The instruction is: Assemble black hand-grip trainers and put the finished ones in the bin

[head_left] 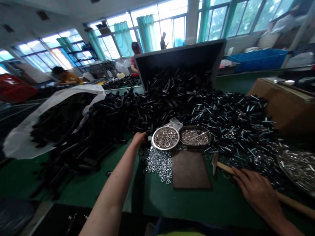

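Note:
My left hand (139,139) reaches to the near edge of a heap of black curved parts (137,111). Its fingers look drawn together against the dark parts, and what they hold is too dark to make out. My right hand (257,188) is over the wooden handle of a hammer (226,168), fingers closed along it; the metal head lies near a brown square plate (191,169). Loose nuts (158,164) spread left of that plate. Behind it are a round metal bowl (154,144) of small metal pieces and a dark oval tin (194,147) of tiny parts.
A grey bin (180,54) lies tipped behind the heap. Black parts with metal bolts (236,118) pile up at right, before a cardboard box (283,101). A white sack (27,144) of black parts stands left. Other people are in the background. The table (157,200) is green.

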`<action>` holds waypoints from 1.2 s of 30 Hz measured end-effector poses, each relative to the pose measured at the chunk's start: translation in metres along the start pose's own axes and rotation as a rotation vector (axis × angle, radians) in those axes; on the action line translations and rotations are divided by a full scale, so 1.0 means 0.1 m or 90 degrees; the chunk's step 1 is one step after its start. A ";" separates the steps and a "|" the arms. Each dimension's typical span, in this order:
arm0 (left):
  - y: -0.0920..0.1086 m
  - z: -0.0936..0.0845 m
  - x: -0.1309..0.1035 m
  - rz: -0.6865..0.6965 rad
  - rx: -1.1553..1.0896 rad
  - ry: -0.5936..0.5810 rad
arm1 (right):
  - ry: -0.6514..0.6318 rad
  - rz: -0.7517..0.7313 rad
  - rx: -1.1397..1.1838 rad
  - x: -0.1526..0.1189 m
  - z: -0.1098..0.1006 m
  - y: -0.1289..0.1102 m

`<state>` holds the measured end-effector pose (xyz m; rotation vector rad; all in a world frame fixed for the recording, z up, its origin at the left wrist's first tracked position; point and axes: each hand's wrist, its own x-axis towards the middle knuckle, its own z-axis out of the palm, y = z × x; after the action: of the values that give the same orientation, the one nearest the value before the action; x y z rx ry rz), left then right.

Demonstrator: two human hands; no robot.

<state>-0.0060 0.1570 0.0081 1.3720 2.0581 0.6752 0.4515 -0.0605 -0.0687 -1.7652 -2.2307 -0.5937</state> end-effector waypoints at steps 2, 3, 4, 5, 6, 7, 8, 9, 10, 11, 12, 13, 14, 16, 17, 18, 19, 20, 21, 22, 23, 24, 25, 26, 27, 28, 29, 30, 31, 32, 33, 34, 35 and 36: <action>-0.01 0.01 -0.14 -0.023 -0.103 -0.058 | -0.021 0.023 0.027 0.05 -0.07 -0.04; -0.02 0.01 -0.24 -0.029 -0.148 -0.087 | -0.028 0.037 0.047 0.09 -0.11 -0.04; -0.05 0.00 -0.35 -0.033 -0.192 -0.114 | -0.032 0.052 0.069 0.15 -0.14 -0.04; -0.09 -0.01 -0.48 -0.037 -0.231 -0.139 | -0.034 0.069 0.090 0.23 -0.18 -0.03; -0.14 -0.02 -0.62 -0.051 -0.286 -0.167 | -0.038 0.086 0.109 0.32 -0.22 0.00; -0.19 -0.02 -0.77 -0.107 -0.432 -0.214 | -0.039 0.103 0.123 0.43 -0.25 0.04; -0.24 -0.02 -0.92 -0.149 -0.536 -0.250 | -0.041 0.119 0.133 0.54 -0.27 0.09; -0.30 -0.02 -1.06 -0.177 -0.592 -0.261 | -0.047 0.140 0.139 0.66 -0.29 0.15; -0.36 0.00 -1.20 -0.194 -0.618 -0.268 | -0.065 0.161 0.137 0.77 -0.31 0.22; -0.41 0.02 -1.33 -0.202 -0.627 -0.264 | -0.094 0.176 0.132 0.87 -0.32 0.27; -0.47 0.04 -1.45 -0.204 -0.627 -0.253 | -0.133 0.179 0.128 0.97 -0.31 0.32; -0.52 0.07 -1.55 -0.204 -0.625 -0.237 | -0.168 0.176 0.125 1.04 -0.31 0.35; -0.57 0.10 -1.63 -0.203 -0.620 -0.221 | -0.200 0.169 0.123 1.10 -0.29 0.37; -0.66 0.15 -1.75 -0.204 -0.600 -0.189 | -0.239 0.154 0.120 1.17 -0.24 0.35; -0.69 0.16 -1.79 -0.201 -0.584 -0.177 | -0.250 0.151 0.117 1.18 -0.22 0.32; -0.72 0.16 -1.83 -0.192 -0.562 -0.164 | -0.260 0.151 0.114 1.19 -0.20 0.29; -0.74 0.15 -1.85 -0.176 -0.534 -0.149 | -0.269 0.151 0.111 1.19 -0.17 0.26; -0.75 0.14 -1.87 -0.152 -0.494 -0.135 | -0.276 0.149 0.111 1.19 -0.16 0.23; -0.75 0.12 -1.88 -0.121 -0.445 -0.121 | -0.283 0.143 0.111 1.19 -0.14 0.21; -0.76 0.09 -1.89 -0.088 -0.389 -0.108 | -0.287 0.139 0.115 1.18 -0.13 0.20; -0.76 0.07 -1.89 -0.057 -0.328 -0.099 | -0.284 0.142 0.128 1.18 -0.11 0.21; -0.77 0.05 -1.88 -0.030 -0.273 -0.084 | -0.274 0.153 0.148 1.18 -0.10 0.21; -0.77 0.03 -1.87 -0.005 -0.228 -0.073 | -0.252 0.185 0.191 1.18 -0.08 0.22; -0.78 0.03 -1.87 0.019 -0.187 -0.063 | -0.217 0.231 0.248 1.18 -0.08 0.22; -0.78 0.03 -1.86 0.046 -0.148 -0.057 | -0.179 0.276 0.319 1.17 -0.08 0.20; -0.78 0.05 -1.86 0.074 -0.111 -0.057 | -0.145 0.318 0.404 1.15 -0.09 0.18; -0.76 0.08 -1.86 0.107 -0.078 -0.062 | -0.119 0.351 0.494 1.13 -0.12 0.13; -0.74 0.12 -1.87 0.142 -0.048 -0.068 | -0.108 0.374 0.583 1.10 -0.16 0.06; -0.70 0.17 -1.87 0.174 -0.021 -0.074 | -0.111 0.388 0.663 1.07 -0.21 -0.03; -0.66 0.23 -1.88 0.200 0.007 -0.076 | -0.125 0.394 0.730 1.03 -0.26 -0.13; -0.61 0.28 -1.89 0.218 0.038 -0.074 | -0.145 0.395 0.779 0.99 -0.31 -0.23; -0.56 0.34 -1.89 0.227 0.074 -0.067 | -0.162 0.392 0.811 0.95 -0.37 -0.35; -0.51 0.40 -1.89 0.226 0.116 -0.059 | -0.180 0.381 0.832 0.92 -0.42 -0.45; -0.48 0.45 -1.89 0.220 0.156 -0.052 | -0.195 0.369 0.846 0.88 -0.46 -0.56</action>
<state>0.0532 -0.0318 -0.0221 1.8915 1.9054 0.5054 0.3731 -0.0150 0.0007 -1.5268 -1.3727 1.0807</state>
